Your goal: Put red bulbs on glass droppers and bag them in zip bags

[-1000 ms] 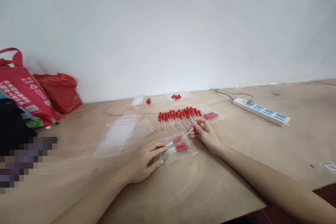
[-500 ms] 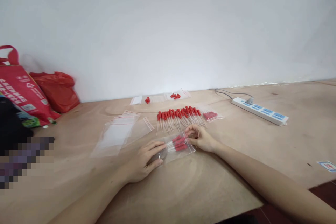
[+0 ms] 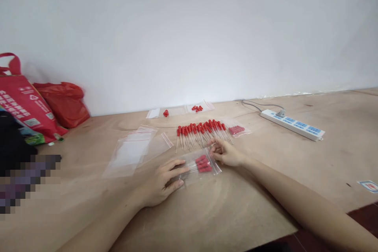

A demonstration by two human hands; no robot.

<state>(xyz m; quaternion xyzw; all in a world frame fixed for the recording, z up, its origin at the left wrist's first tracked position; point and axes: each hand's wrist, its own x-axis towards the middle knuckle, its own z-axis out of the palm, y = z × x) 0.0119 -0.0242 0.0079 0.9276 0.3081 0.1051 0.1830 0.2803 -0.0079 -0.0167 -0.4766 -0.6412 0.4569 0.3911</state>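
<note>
A clear zip bag (image 3: 191, 179) lies flat in front of me, with several red-bulbed droppers (image 3: 203, 164) inside, their thin pale stems pointing left. My left hand (image 3: 167, 181) rests on the bag's left end, fingers stretched out and thumb apart. At the bag's right end, my right hand (image 3: 224, 152) pinches the upper corner by the zip strip between thumb and fingers. Just behind the bag, a row of loose droppers (image 3: 201, 128) lies side by side, red bulbs away from me.
Left of the row lie flat zip bags (image 3: 132, 147). Another bag of red pieces (image 3: 236, 130) is at its right. Small red pieces (image 3: 197, 108) lie on bags by the wall. A power strip (image 3: 292, 125) stands right; red carrier bags (image 3: 63, 102) stand left.
The droppers in the bag have shifted slightly right and down and lie closer together. My right hand stays at the zip end, and my left hand has hardly moved.
</note>
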